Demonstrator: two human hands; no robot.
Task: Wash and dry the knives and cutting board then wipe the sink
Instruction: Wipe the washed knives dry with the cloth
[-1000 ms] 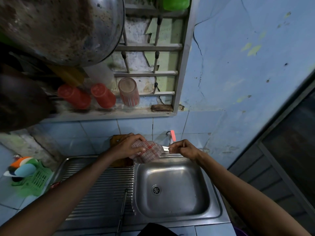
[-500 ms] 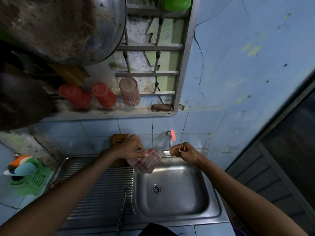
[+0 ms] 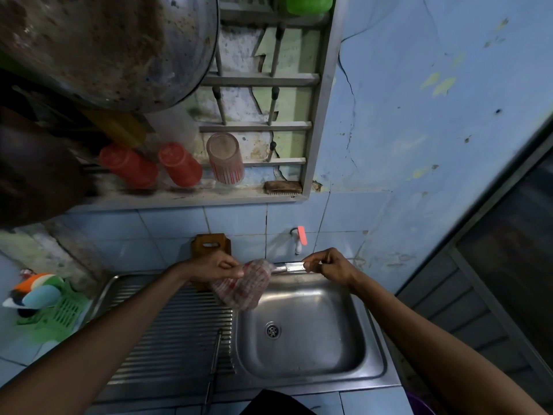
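- Drying is the step we judge to be in hand: we hold a steel-bladed knife (image 3: 285, 267) level above the back rim of the stainless steel sink (image 3: 302, 351), and a red-and-white checked cloth (image 3: 244, 284) covers one end of it.
- Our right hand (image 3: 330, 266) pinches the right end of the knife, fingers curled around it; whether that end is handle or blade we cannot tell.
- Our left hand (image 3: 214, 266) grips the bunched cloth, fingers closed on the fabric, with the loose part hanging over the basin.
- The relation that matters: the knife's long axis runs left to right, roughly parallel to the sink's back edge, and the bare metal lies between the two hands. The cloth hand sits at the left end of that exposed stretch, so it is the nearer hand for a wipe; a stroke along the axis toward the right hand would cover the bare part.
- We judge that the wipe should run along the flat of the blade, not across the edge, or the fabric and the fingers behind it could catch.
- A brown wooden cutting board (image 3: 212, 245) stands upright against the blue tiled wall behind our left hand, just left of the white tap with the red lever (image 3: 299, 239).
- A long dark slim utensil (image 3: 214, 363), perhaps a second knife, lies on the ribbed drainboard (image 3: 167, 333), pointing toward us.
- The sink wipe looks not yet done.
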